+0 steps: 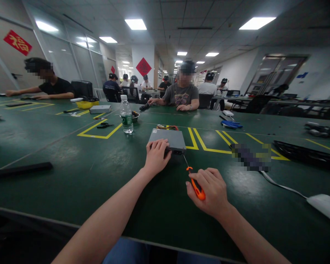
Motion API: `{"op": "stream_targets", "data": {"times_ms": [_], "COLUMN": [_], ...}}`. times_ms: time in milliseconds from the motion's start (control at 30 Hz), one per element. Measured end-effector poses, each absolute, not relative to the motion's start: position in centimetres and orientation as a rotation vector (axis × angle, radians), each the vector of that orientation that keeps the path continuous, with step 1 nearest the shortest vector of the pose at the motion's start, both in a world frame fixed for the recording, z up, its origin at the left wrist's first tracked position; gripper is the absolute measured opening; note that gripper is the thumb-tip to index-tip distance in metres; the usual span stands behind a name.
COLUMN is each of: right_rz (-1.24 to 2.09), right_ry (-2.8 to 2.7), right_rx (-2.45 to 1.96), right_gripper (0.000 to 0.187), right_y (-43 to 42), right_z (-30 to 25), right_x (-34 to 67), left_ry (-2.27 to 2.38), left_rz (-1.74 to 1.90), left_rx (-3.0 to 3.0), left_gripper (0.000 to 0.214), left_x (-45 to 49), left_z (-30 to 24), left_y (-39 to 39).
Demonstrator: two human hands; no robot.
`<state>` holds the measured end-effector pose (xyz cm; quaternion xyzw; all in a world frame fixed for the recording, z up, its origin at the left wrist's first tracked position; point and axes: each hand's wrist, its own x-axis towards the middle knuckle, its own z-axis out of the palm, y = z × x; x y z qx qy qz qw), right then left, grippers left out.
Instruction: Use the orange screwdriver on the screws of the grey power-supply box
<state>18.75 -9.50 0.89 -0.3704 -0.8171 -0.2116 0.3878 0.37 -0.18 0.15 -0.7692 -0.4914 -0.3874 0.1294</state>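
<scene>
A grey metal computer power supply (172, 138) lies flat on the green table, with coloured wires (167, 127) coming out at its far side. My left hand (156, 154) grips its near left edge, fingers on the top and thumb by the front face. Part of that front face is hidden behind the hand. In my right hand (210, 187) is a screwdriver (198, 189) with an orange and black handle. Its thin shaft points up and away, and the tip is at the power supply's near right corner; whether it touches I cannot tell.
A water bottle (126, 115) stands beyond my left hand, beside a metal bowl (135, 116). Blue gloves (231, 124) and a white cable (280, 187) lie to the right. A black bar (20, 170) lies at left. A person (181, 91) sits across the table.
</scene>
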Motion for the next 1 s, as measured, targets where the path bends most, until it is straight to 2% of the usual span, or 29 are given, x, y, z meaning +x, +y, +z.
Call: {"op": "stream_targets", "data": {"times_ms": [133,300,567,767,1000], "right_rz": [-0.520,-0.559,-0.546,-0.485,-0.529], "right_ry": [-2.043,-2.085,-2.110,-2.000,-2.080], "right_rx": [-0.951,-0.950,-0.952,-0.987,-0.965], "right_gripper": [0.014,0.005,0.007,0.017,0.005], "right_y": [-9.28,-9.37,-9.58,-9.15,-9.49], "right_z": [0.57,0.50,0.97,0.52,0.79], "right_x": [18.88,18.71,18.62,18.99,18.53], "left_ry": [-1.432,-1.434,-1.439,-1.437,-1.451], "left_rz": [-1.126,-1.117,-1.130,-1.128,-1.122], "left_rx": [-2.236,-2.239,-2.241,-2.242,-2.252], "left_gripper": [0.018,0.019,0.020,0.020,0.021], "left_x": [0.34,0.32,0.38,0.36,0.41], "left_z": [0.11,0.14,0.07,-0.03,0.14], "left_y": [-0.14,-0.19,-0.12,-0.05,-0.16]}}
